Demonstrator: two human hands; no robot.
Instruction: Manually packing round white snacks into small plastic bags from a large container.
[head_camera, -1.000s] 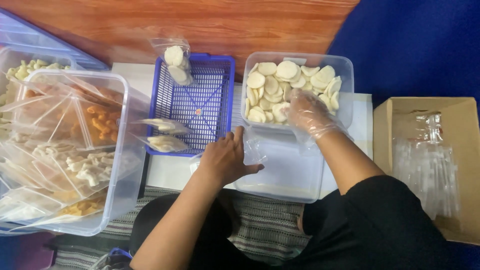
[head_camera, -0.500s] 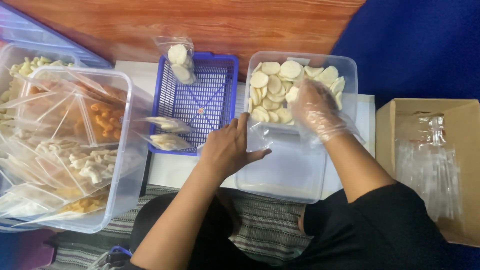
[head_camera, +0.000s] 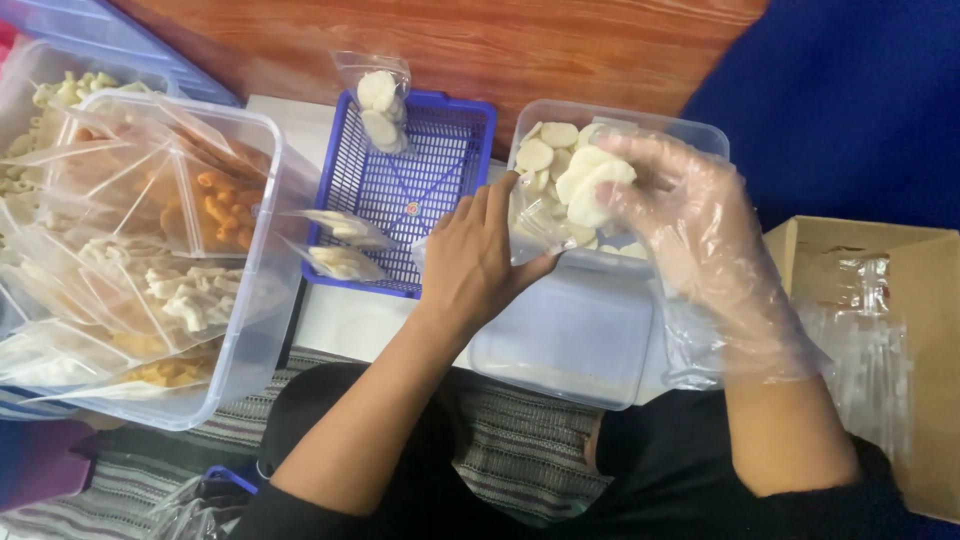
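Since half a second ago the gloved right hand (head_camera: 700, 235) has lifted out of the clear tub (head_camera: 690, 135), now holding a few round white crackers (head_camera: 592, 185) pinched between thumb and fingers over the tub's near edge. Bare, the left hand (head_camera: 480, 255) has shifted toward three o'clock and grips the mouth of a small clear plastic bag (head_camera: 540, 225), fingers closed on its rim, holding it open just beneath the crackers. More crackers lie in the tub at twelve o'clock of both hands. At nine o'clock of the left hand stands a blue mesh basket (head_camera: 440, 150) with filled bags leaning on it. Farther toward nine o'clock a large clear bin (head_camera: 255, 330) holds packed snack bags. At three o'clock a cardboard box (head_camera: 935, 300) holds empty bags.
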